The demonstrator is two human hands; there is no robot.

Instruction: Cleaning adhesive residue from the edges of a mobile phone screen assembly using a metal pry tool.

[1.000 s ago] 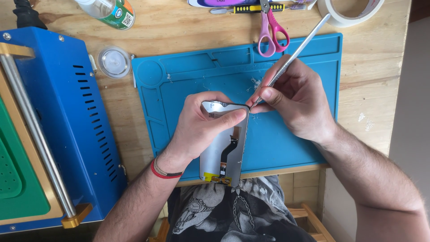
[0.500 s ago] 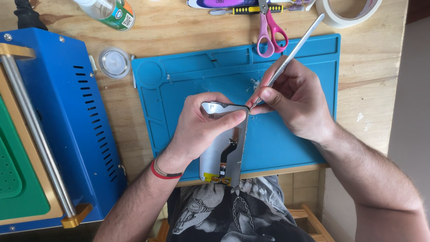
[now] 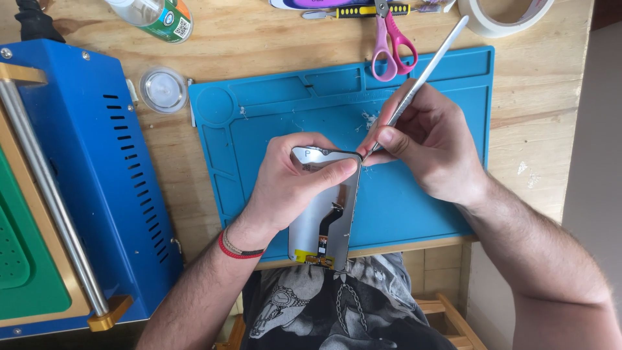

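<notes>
Over the blue work mat, near its front edge, the left hand is clamped round a phone screen panel, back side up (grey metal with a black flex cable), thumb pressed across its top corner. The right hand is closed in a pen grip on a thin metal pry tool, whose tip meets the panel's upper right corner while its shaft slants up past the mat's far edge. Beyond that far edge lie pink-handled scissors and a tape roll; left of the mat sit a clear round lid and a blue machine.
</notes>
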